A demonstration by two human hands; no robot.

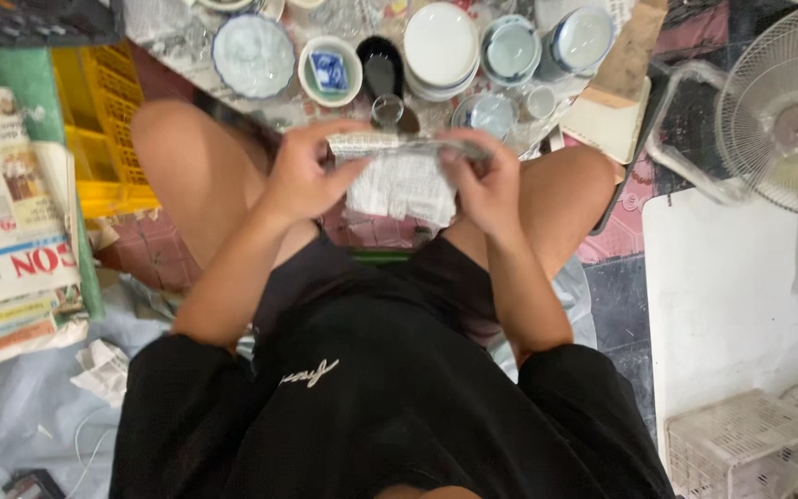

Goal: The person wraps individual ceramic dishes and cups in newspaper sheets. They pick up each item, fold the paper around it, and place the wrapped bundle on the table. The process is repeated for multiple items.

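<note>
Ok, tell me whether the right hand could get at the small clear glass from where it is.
Probably yes. The small clear glass stands just beyond the hands with nothing between. But the right hand and the left hand both grip the newspaper-wrapped bundle, so the right hand would have to let go first.

Upper centre of frame: bowls and stacked plates (440, 46) in a row, newspaper-wrapped piece (399, 180) just below, between both hands. Newspaper stack (11, 222) far left; fan (782, 115) upper right; basket (741, 444) lower right.
</note>
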